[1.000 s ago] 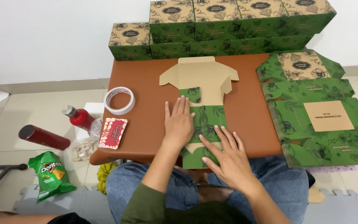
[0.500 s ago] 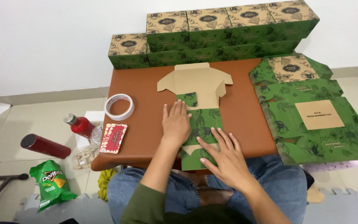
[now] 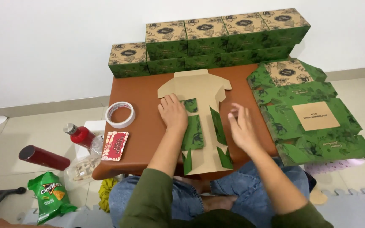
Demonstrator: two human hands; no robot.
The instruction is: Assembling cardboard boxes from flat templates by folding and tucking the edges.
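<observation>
The flat box blank [image 3: 203,122] lies at the brown bench's [image 3: 144,122] centre. The left hand [image 3: 173,112] presses flat, fingers spread, on its nine o'clock flap; the right hand [image 3: 242,126] hovers open at three o'clock.

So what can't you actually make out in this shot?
Head view only:
- Right hand: motion-blurred, so whether it touches the cardboard blank is unclear.
- Blank's near edge: overhangs the table, partly hidden by the left hand.
- Finished boxes: backs hidden.
- Chip bag: partly cut off.
</observation>
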